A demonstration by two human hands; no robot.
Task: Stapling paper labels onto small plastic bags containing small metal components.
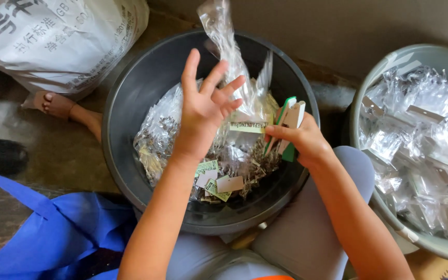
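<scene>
Cards (289, 120), green and pale, stand pinched in the right hand (302, 140) at three o'clock over the dark basin (125, 103); the left hand (203, 111), fingers spread and holding nothing, hovers beside a clear plastic bag (229, 46) rising at twelve o'clock; small packets (156, 135) fill the basin; a grey tub (390, 59) of clear bags sits at three o'clock; a white sack (58, 41) lies at ten.

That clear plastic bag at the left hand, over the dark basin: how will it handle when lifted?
The clear plastic bag looks thin and crinkled, so probably floppy, with no shape of its own. It seems light, standing up by the left hand. Its glossy film may slip between fingers. The right hand holds stiff cards.
</scene>
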